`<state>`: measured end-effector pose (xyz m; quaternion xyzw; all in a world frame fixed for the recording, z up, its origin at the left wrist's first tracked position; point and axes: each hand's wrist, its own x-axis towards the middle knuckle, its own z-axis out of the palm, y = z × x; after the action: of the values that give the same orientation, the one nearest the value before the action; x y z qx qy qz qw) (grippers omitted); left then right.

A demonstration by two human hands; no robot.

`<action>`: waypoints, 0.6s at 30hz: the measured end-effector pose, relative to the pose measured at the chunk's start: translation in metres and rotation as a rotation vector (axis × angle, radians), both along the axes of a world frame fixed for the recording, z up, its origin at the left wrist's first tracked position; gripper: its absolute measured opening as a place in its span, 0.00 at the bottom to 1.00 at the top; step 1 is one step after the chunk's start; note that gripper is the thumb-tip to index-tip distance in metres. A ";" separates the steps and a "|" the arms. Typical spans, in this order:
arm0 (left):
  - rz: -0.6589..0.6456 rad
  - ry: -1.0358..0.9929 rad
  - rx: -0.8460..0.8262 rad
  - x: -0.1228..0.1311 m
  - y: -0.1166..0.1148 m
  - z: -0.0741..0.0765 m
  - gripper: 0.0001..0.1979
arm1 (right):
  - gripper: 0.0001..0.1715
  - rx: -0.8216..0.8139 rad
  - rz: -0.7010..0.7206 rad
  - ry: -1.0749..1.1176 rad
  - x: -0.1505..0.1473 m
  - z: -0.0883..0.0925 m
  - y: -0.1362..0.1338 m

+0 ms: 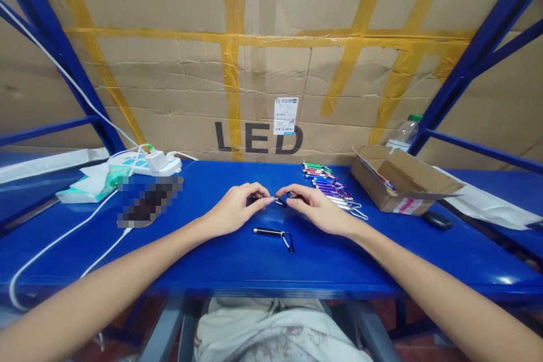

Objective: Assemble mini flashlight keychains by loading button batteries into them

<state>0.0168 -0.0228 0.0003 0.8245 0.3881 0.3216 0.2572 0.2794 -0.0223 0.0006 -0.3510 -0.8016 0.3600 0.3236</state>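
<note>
My left hand (233, 208) is closed, with thumb and fingertips pinching a small black penlight (253, 199), its silvery end pointing right. Close by on the right, my right hand (319, 210) pinches a short dark piece (298, 197), mostly covered by the fingers. A dark clip (280, 202) shows between the two hands; which part it joins I cannot tell. Nearer to me on the blue table lies another black penlight (269, 232) with a carabiner clip (290, 242). Beyond my right hand, several penlights with clips (324, 184) form a row of green, red, blue, purple and silver.
An open cardboard box (392, 184) stands at the right, beside a black computer mouse (436, 220) and a bottle (405, 133). At left are a power strip (169, 165), a tissue pack (91, 185), a blurred-out phone (150, 202) and white cables. A big carton (186, 85) backs the table (203, 263).
</note>
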 end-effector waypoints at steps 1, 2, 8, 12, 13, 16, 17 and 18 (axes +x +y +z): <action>-0.005 -0.002 -0.009 0.000 0.000 0.000 0.17 | 0.21 0.005 -0.011 0.008 0.000 0.000 0.000; -0.010 -0.003 -0.015 0.000 0.001 -0.001 0.17 | 0.22 0.014 -0.025 0.017 0.000 -0.001 0.000; -0.014 -0.004 -0.025 0.000 0.002 -0.002 0.17 | 0.21 0.174 -0.095 -0.015 0.004 -0.002 0.004; -0.010 -0.009 -0.038 0.001 0.002 -0.002 0.17 | 0.20 0.259 -0.106 -0.043 0.005 -0.001 0.007; -0.009 -0.013 -0.042 0.001 0.002 -0.001 0.16 | 0.19 0.262 -0.104 -0.031 0.005 -0.002 0.008; -0.003 -0.015 -0.045 0.002 0.002 0.000 0.16 | 0.20 0.144 -0.096 0.061 0.004 -0.003 0.008; -0.001 -0.012 -0.044 0.002 0.002 0.000 0.16 | 0.21 0.075 -0.082 0.100 0.003 -0.004 0.008; 0.001 -0.009 -0.042 0.002 0.001 0.000 0.16 | 0.22 0.010 -0.062 0.136 0.002 -0.004 0.008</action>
<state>0.0188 -0.0213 0.0002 0.8173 0.3940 0.3173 0.2759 0.2818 -0.0148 -0.0038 -0.3486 -0.7684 0.3688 0.3898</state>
